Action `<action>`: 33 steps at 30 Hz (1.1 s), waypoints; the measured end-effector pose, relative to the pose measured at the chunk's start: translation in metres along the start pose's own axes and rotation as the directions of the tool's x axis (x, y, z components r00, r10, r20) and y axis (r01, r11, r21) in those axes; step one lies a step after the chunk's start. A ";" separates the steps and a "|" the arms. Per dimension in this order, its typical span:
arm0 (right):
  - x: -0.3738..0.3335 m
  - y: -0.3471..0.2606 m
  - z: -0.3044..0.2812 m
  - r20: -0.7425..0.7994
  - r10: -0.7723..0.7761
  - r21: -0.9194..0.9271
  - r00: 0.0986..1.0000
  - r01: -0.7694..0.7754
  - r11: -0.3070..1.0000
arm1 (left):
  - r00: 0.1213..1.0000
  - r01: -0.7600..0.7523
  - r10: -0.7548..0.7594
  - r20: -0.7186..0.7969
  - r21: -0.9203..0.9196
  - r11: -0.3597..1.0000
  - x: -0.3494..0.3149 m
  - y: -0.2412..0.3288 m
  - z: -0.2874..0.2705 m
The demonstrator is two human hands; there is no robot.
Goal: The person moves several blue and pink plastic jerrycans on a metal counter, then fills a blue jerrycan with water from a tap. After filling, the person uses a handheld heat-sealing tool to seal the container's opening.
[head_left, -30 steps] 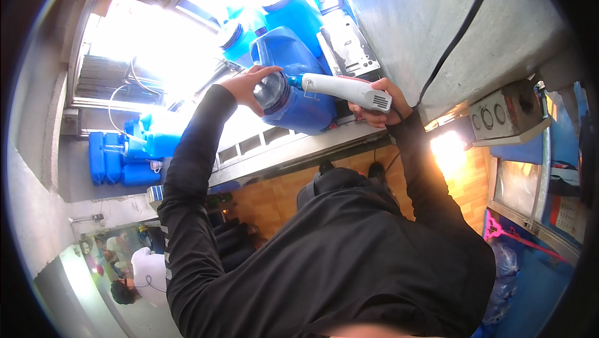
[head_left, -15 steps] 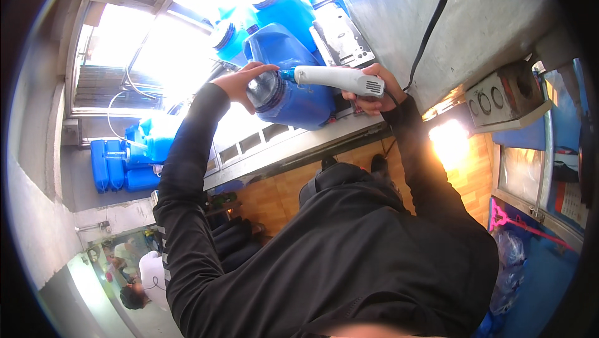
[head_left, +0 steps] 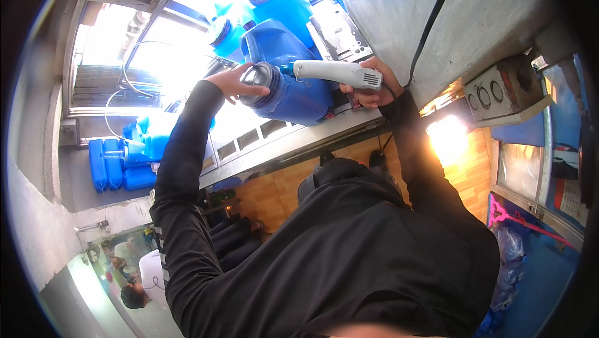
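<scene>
A large blue plastic jug leans on its side on the metal counter, its capped neck toward the left. Around that dark cap sits what looks like a clear film band. My left hand grips the cap, thumb and fingers closed around its edge. In my right hand is a slim white heat gun, held by its vented rear end with some fingers hidden behind it. The gun's blue nozzle points left at the neck, close beside the cap.
More blue jugs stand behind in bright glare, next to a scuffed metal box. Several blue containers sit at the left. A black cord hangs along the right wall. At lower left a person in white is visible.
My left hand has shifted on the cap, its fingers now lower over the near edge. The heat gun has moved slightly up and left, and the cap has turned a little upward.
</scene>
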State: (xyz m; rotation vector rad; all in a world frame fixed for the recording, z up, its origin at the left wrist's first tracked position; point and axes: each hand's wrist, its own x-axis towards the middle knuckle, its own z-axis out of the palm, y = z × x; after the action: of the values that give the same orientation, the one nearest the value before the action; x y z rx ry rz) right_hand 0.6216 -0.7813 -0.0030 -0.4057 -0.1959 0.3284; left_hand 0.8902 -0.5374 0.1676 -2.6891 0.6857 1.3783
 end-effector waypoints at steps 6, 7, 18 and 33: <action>-0.004 0.006 -0.004 0.071 0.007 0.041 0.997 -0.010 0.999 | 0.954 -0.199 0.276 -0.118 0.438 0.877 0.006 -0.009 0.011; -0.005 0.006 -0.004 0.073 0.005 0.033 0.997 -0.007 0.999 | 0.947 -0.224 0.301 -0.114 0.440 0.870 0.007 -0.011 0.012; -0.002 -0.001 0.005 0.054 0.012 -0.048 0.998 -0.009 0.999 | 0.901 -0.382 0.430 -0.060 0.365 0.849 0.009 -0.010 0.008; 0.004 -0.005 -0.006 0.033 0.040 -0.035 0.999 -0.039 0.999 | 0.995 -0.057 0.063 -0.073 0.071 0.996 0.006 -0.011 0.005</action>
State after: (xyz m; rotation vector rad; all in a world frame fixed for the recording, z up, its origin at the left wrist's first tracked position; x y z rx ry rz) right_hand 0.6278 -0.7861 -0.0058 -0.4384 -0.2264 0.3715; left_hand 0.8936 -0.5286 0.1583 -2.6990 0.8114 1.2470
